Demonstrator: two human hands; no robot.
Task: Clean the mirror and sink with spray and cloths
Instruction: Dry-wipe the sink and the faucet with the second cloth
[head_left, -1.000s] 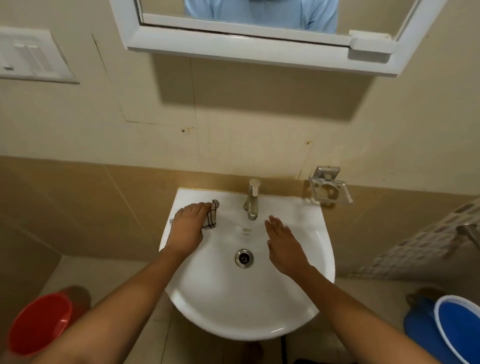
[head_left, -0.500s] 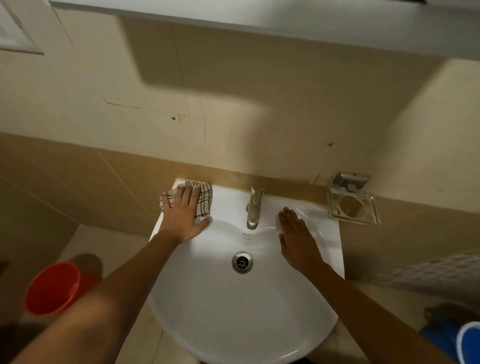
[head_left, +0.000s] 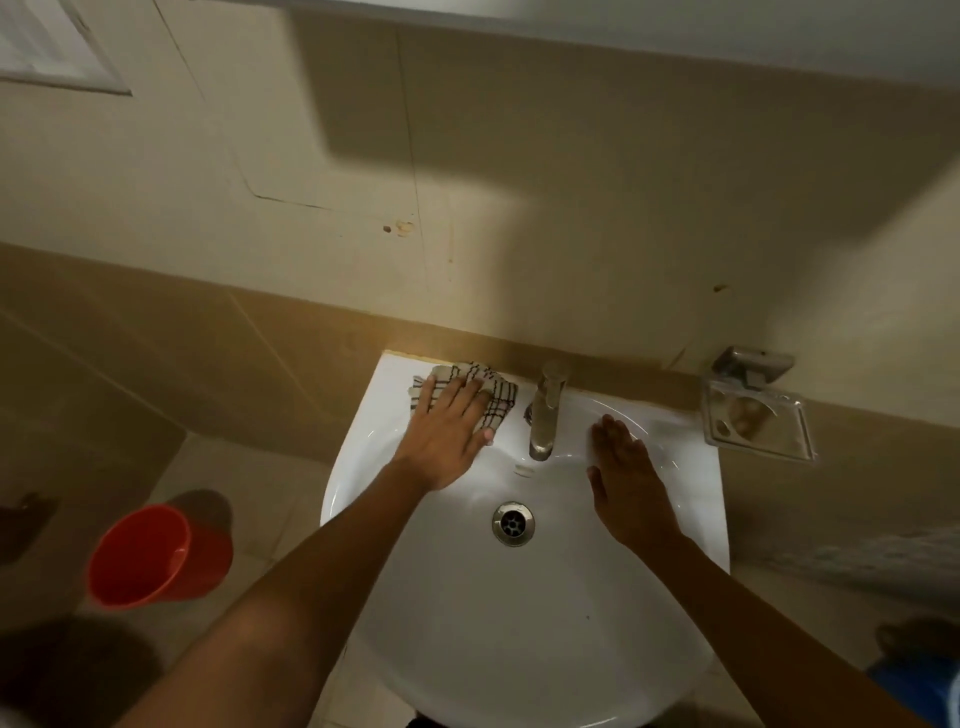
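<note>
While my left hand (head_left: 445, 434) presses flat, fingers straight, on the checked cloth (head_left: 491, 392) at the back left rim of the sink (head_left: 519, 649), just left of the tap (head_left: 545, 410), my right hand (head_left: 631, 486) rests spread against the basin's right side.

The sink (head_left: 519, 613) looks like glossy white ceramic, smooth, with soft highlights. Its tap (head_left: 545, 415) and drain ring (head_left: 513, 524) are brushed-looking metal (the tap duller, the ring shinier). The checked cloth (head_left: 488, 392) is thin woven fabric, matt and crumpled. The soap dish (head_left: 756, 423) appears metal with a clear tray. The red bucket (head_left: 150, 551) is smooth plastic. The wall (head_left: 519, 234) is matt, scuffed paint above satin tiles.
</note>
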